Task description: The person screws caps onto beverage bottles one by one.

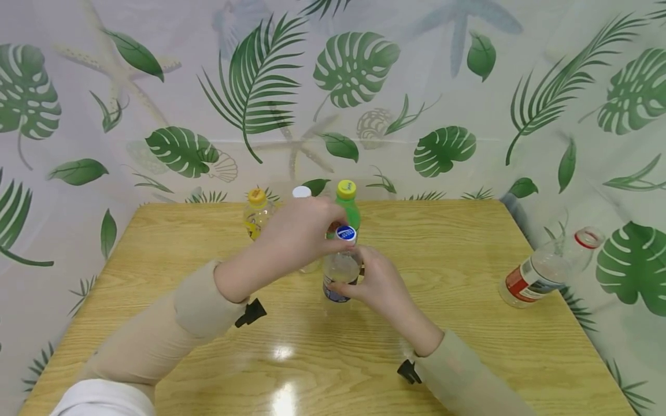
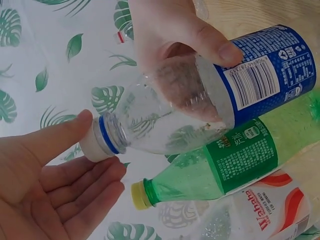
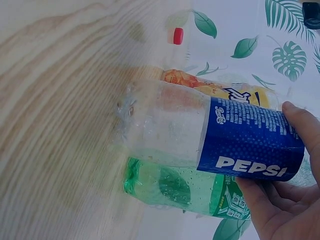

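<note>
A clear Pepsi bottle [image 1: 341,267] with a blue label stands upright at the middle of the table. My right hand [image 1: 382,280] grips it round the body, with the thumb on the label in the right wrist view. Up at the neck, my left hand [image 1: 307,224] pinches the white bottle cap [image 2: 94,142] between thumb and fingers. The cap has a blue top [image 1: 346,232], and a blue ring shows below it in the left wrist view. Just behind stands a green bottle [image 1: 347,207] with a yellow cap, partly hidden by the hands and the Pepsi bottle.
A white-capped Wahaha bottle [image 2: 265,212] and an orange-capped bottle [image 1: 256,215] stand behind my left forearm. At the table's right edge is a clear bottle [image 1: 548,266] with a red ring on its neck. A small red cap [image 3: 178,36] lies beyond the bottles.
</note>
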